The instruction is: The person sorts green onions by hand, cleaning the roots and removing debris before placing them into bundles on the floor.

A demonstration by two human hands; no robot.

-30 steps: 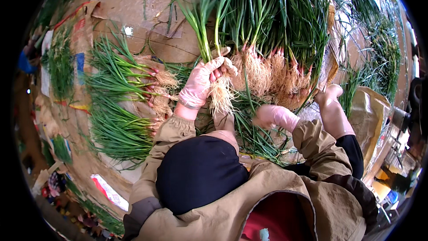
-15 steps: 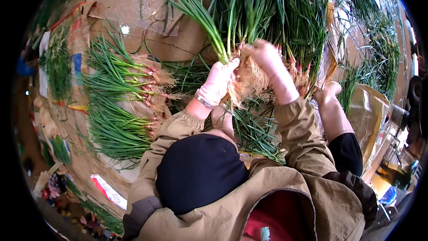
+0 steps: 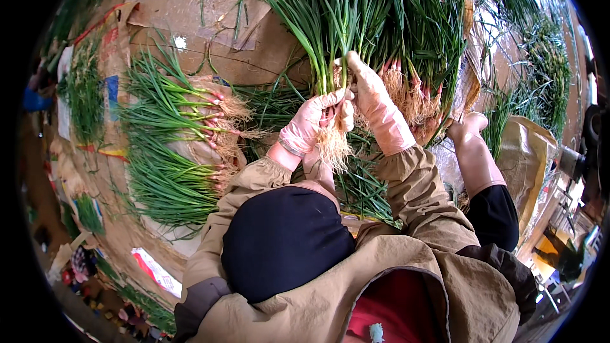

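My left hand [image 3: 306, 122], in what looks like a thin pale glove, is closed round a bunch of green onions [image 3: 321, 51] just above the roots. Their leaves point away from me, and pale stringy roots [image 3: 333, 146] hang below the fingers. My right hand [image 3: 376, 101], gloved alike, meets the left at the same bunch, its fingers closed on the stems and bulbs; some fingertips are hidden. Just beyond and to the right lies a thick heap of green onions [image 3: 432, 32] with reddish bulbs and roots toward me.
On the left, several smaller bunches of green onions [image 3: 168, 111] lie with roots pointing right. Loose green leaves [image 3: 362, 184] cover the ground between my legs. A brown sheet [image 3: 203, 57] spreads at the far left; a tan sack [image 3: 524, 159] lies right of my bare foot [image 3: 470, 126].
My right hand has come left and nearer from the heap to the bunch in my left hand. That bunch now looks fuller, and its leaves stand more upright.
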